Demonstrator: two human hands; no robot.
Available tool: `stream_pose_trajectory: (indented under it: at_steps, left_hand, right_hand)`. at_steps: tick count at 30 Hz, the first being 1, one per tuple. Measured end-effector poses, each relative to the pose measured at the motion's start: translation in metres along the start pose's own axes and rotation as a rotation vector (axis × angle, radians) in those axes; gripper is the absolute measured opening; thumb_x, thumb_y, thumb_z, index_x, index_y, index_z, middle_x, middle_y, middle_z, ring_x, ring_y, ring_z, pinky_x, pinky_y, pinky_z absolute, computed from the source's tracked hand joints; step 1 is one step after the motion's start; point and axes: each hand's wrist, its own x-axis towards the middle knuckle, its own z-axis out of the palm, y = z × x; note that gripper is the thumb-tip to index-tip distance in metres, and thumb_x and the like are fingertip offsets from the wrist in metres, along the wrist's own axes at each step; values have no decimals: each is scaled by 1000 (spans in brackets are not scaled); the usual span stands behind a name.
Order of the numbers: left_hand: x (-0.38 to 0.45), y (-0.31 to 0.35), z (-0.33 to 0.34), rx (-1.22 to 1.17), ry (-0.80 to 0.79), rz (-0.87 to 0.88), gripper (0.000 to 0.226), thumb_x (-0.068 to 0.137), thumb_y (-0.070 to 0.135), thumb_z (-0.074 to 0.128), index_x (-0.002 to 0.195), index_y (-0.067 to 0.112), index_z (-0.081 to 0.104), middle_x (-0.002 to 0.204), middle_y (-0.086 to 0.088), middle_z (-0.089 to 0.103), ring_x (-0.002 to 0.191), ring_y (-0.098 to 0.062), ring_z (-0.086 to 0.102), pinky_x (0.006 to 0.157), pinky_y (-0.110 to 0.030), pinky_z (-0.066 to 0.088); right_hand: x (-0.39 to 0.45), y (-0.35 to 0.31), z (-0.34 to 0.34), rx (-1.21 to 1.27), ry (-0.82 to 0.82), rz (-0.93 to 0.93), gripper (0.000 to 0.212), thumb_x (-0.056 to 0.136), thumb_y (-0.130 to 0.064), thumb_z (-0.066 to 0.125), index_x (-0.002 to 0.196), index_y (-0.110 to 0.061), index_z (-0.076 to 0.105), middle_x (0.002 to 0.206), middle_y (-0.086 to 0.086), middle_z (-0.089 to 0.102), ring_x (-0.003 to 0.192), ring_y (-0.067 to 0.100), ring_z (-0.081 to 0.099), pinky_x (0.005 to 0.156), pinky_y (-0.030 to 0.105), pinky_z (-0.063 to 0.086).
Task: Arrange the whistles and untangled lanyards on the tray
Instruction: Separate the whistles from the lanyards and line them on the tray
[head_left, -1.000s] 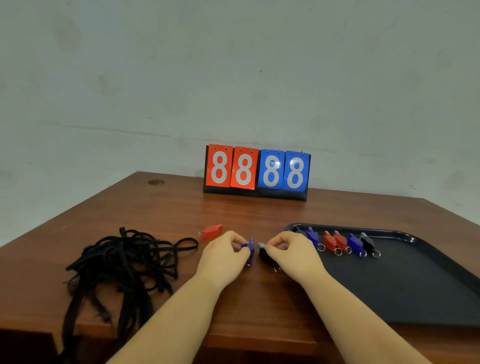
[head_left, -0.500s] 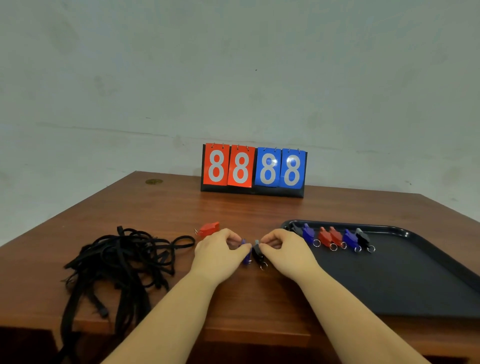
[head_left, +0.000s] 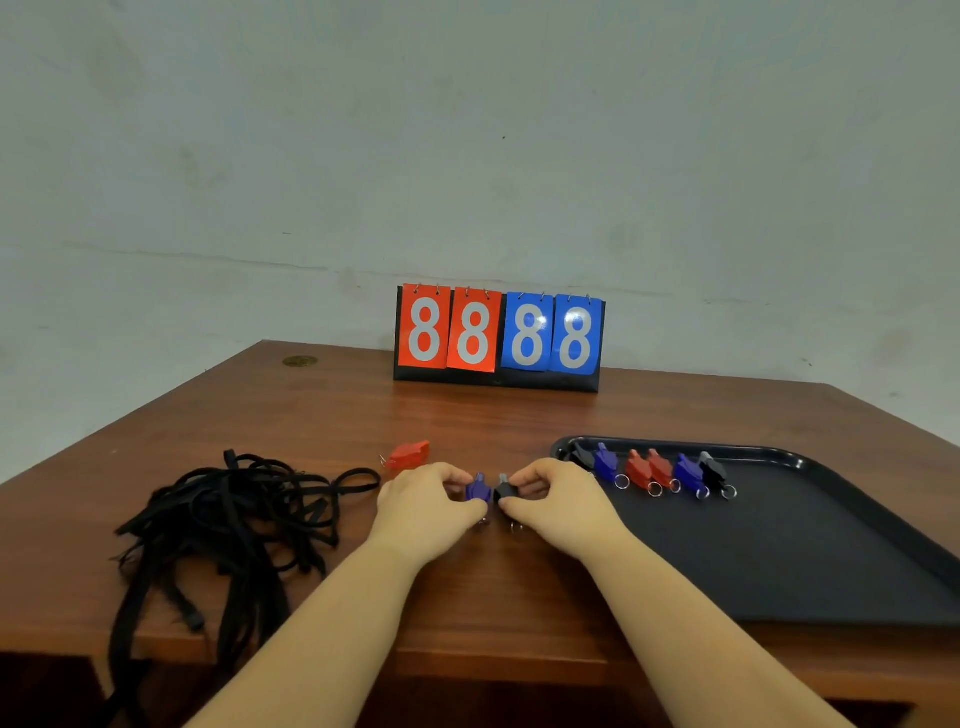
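Reaching in from the near edge of the desk (head_left: 467, 613), two bare forearms, meeting at the middle. Pinching a blue whistle (head_left: 478, 489) between curled fingers and thumb, left hand (head_left: 427, 514), knuckles up, whistle held just above the wood with its mouthpiece pointing away. Pinching a black whistle (head_left: 503, 488) the same way, right hand (head_left: 558, 512), fingers curled round it, the two whistles standing side by side and nearly touching between the hands. Showing below each hand, small metal rings, partly hidden by the palms. Sprawling well to the outer side of the left hand, a tangled heap of black lanyards (head_left: 228, 525), some straps hanging over the near edge of the desk. Lying just beyond the left hand and apart from it, a red whistle (head_left: 410, 454) on the bare wood. Sitting on the outer side of the right hand, a black tray (head_left: 810, 561), its near corner close to the right wrist. Lining up along the tray's far rim, just beyond the right hand, a row of six whistles (head_left: 660, 470): black, blue, red, red, blue, black, rings toward the person. Standing farthest off, beyond both hands at the back of the desk, a flip scoreboard (head_left: 498, 338) showing 8 8 on red cards and 8 8 on blue, against a pale wall (head_left: 467, 156).
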Motion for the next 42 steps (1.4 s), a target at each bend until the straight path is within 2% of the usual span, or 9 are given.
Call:
stream_pose_trajectory:
  at_steps: [6, 12, 16, 20, 27, 32, 35, 38, 42]
  left_hand:
    - [0, -1, 0, -40, 10, 6, 29, 77, 37, 68, 105, 31, 65, 96, 16, 64, 103, -9, 58, 98, -34, 45]
    - [-4, 3, 2, -59, 66, 51, 32, 78, 37, 68, 110, 31, 64, 102, 16, 64, 108, -10, 55, 100, -37, 43]
    - [-4, 17, 2, -100, 76, 82, 34, 78, 38, 69, 111, 30, 64, 98, 21, 61, 103, -4, 56, 98, -32, 44]
    - [0, 44, 0, -360, -25, 30, 34, 78, 32, 71, 111, 25, 64, 98, 14, 63, 96, -4, 58, 87, -26, 46]
    - [0, 106, 37, -361, -118, 125, 35, 79, 28, 72, 113, 24, 63, 104, 11, 63, 96, -3, 57, 75, -18, 43]
    - [-1, 145, 83, -324, -225, 156, 40, 76, 28, 75, 113, 20, 63, 100, 11, 64, 91, -2, 59, 87, -23, 47]
    - [3, 163, 108, -283, -276, 168, 45, 74, 31, 77, 116, 20, 62, 109, 7, 67, 96, -5, 60, 95, -30, 48]
    - [12, 180, 126, -235, -292, 180, 48, 74, 34, 76, 118, 21, 62, 114, 6, 66, 99, -7, 60, 94, -28, 47]
    - [31, 198, 148, -221, -288, 183, 46, 74, 37, 76, 115, 22, 63, 111, 6, 67, 101, -10, 60, 95, -38, 49]
  right_hand:
    - [-1, 1, -1, 53, 42, -21, 28, 77, -32, 72, 103, -25, 65, 94, -13, 65, 90, 2, 60, 87, 24, 51]
    - [-5, -6, -5, 142, 122, -61, 29, 79, -28, 72, 106, -23, 65, 94, -15, 63, 90, 0, 59, 87, 22, 51]
    - [-7, -14, -28, 325, 194, -37, 29, 81, -24, 71, 109, -21, 64, 93, -14, 62, 87, -2, 56, 69, 9, 42]
    - [-12, -7, -61, 315, 246, -42, 27, 81, -26, 71, 107, -23, 64, 91, -16, 61, 85, -3, 57, 69, 10, 41]
    - [-34, 54, -119, 269, 338, 67, 31, 80, -27, 72, 109, -21, 65, 100, -8, 65, 92, 5, 60, 78, 17, 45]
    - [-43, 104, -144, 237, 402, 186, 37, 80, -29, 72, 114, -19, 64, 110, -3, 67, 94, 8, 59, 85, 23, 44]
    - [-39, 123, -159, 215, 421, 226, 38, 80, -30, 71, 116, -19, 64, 114, -2, 67, 91, 7, 58, 84, 23, 43]
    - [-28, 137, -173, 189, 428, 237, 38, 81, -28, 71, 117, -16, 64, 114, 0, 67, 93, 10, 58, 86, 25, 44]
    - [-6, 152, -190, 145, 414, 230, 35, 81, -25, 71, 114, -13, 65, 111, 1, 68, 94, 13, 61, 85, 26, 46]
